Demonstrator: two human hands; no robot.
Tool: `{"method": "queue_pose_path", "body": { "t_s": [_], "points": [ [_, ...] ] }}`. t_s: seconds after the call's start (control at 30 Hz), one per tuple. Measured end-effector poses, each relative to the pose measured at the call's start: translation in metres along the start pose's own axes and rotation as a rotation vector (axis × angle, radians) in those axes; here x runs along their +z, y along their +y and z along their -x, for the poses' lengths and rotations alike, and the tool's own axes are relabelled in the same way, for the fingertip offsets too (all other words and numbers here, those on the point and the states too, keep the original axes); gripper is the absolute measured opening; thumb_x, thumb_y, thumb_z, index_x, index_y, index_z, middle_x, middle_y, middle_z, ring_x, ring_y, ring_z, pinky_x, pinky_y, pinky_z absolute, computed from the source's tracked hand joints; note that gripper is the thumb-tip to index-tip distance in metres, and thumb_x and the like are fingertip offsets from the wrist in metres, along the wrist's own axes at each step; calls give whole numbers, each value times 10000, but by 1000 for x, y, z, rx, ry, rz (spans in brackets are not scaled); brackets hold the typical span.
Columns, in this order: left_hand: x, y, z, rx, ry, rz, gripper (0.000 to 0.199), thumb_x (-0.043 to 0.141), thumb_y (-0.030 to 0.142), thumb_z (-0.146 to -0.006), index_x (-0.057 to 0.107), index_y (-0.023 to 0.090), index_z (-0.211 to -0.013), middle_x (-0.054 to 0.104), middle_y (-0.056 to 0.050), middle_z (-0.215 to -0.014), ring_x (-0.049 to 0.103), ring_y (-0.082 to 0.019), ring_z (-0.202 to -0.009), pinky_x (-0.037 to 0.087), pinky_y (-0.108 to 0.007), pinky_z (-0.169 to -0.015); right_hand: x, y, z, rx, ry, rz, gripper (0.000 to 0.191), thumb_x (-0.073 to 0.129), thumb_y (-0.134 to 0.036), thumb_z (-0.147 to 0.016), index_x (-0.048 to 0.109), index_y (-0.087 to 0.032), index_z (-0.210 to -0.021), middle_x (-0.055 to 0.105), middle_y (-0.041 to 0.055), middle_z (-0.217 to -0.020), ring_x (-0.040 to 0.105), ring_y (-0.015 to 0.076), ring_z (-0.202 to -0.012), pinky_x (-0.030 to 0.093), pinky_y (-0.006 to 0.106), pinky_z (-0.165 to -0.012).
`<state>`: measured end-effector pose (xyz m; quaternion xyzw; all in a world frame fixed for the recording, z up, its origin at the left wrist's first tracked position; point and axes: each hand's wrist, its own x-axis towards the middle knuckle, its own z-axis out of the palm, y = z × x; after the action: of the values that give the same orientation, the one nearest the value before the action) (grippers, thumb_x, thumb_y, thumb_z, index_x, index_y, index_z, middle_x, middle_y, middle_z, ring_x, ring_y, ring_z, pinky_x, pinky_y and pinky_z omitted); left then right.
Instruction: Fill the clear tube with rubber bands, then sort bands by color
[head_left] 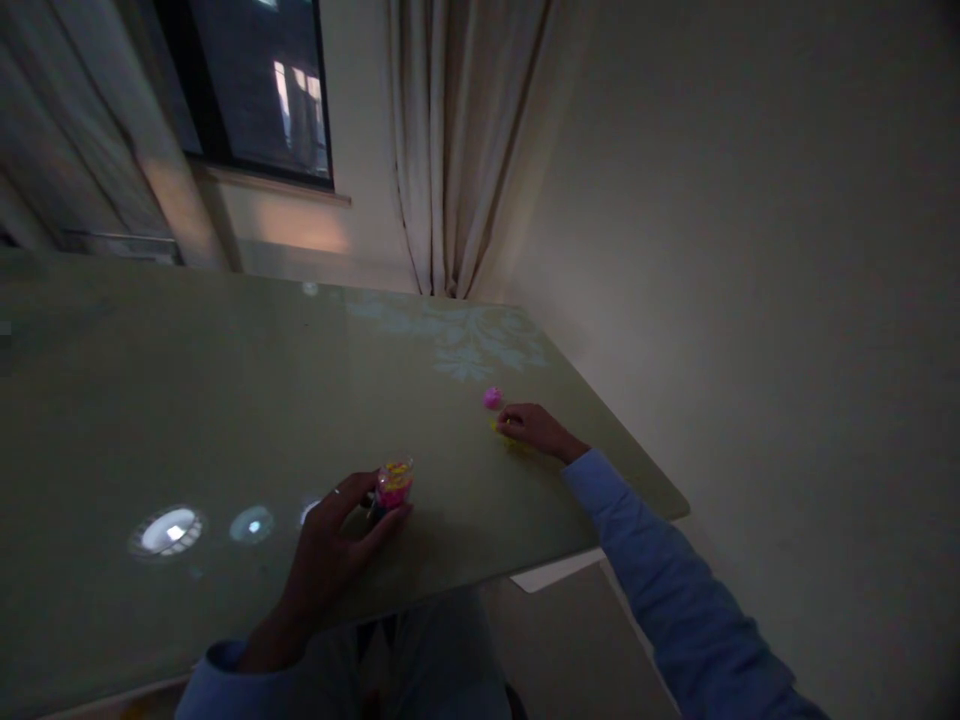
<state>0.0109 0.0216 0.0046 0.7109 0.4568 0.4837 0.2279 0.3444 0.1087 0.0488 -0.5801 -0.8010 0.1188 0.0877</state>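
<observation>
Near the table's front edge, my left hand [337, 540] is wrapped round a small clear cup [395, 482] with pink and yellow pieces inside. To the right and farther back, my right hand [534, 428] has its fingers pressed together over something yellow [512, 436] on the table; the fingers partly cover it, and its shape is unclear. Just beyond those fingers lies a small pink object [493, 398] on the tabletop.
The glossy greenish table [225, 400] has a pale leaf pattern [480, 345] at its back right and reflects lamps at the left. Behind it are curtains [450, 150] and a dark window [259, 90]. A bare wall [735, 250] borders the right side.
</observation>
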Motion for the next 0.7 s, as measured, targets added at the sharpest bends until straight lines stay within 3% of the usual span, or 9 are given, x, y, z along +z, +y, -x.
{"method": "queue_pose_path", "body": {
  "t_s": [0.13, 0.3, 0.7],
  "points": [
    [2, -1, 0, 44, 33, 18, 314, 691, 459, -775, 702, 197, -948, 746, -47, -892, 682, -177, -732, 547, -257, -648, 4, 6, -3, -2, 94, -217, 243, 578, -340, -834, 684, -138, -747, 613, 1, -688, 519, 131, -638, 327, 222, -596],
    [3, 0, 0, 1, 24, 26, 338, 683, 485, -772, 702, 195, -946, 746, -60, -899, 676, -181, -725, 551, -275, -661, 13, 1, -2, 64, 139, -403, 300, 568, -421, -805, 639, -152, -695, 542, -18, -637, 449, 119, -591, 312, 222, -559],
    [6, 1, 0, 31, 43, 49, 326, 682, 472, -779, 693, 187, -937, 732, -56, -857, 647, -166, -684, 533, -269, -651, 19, -10, -1, 140, 287, -459, 336, 572, -487, -805, 632, -163, -740, 516, -15, -633, 449, 129, -584, 348, 235, -565]
  ]
}}
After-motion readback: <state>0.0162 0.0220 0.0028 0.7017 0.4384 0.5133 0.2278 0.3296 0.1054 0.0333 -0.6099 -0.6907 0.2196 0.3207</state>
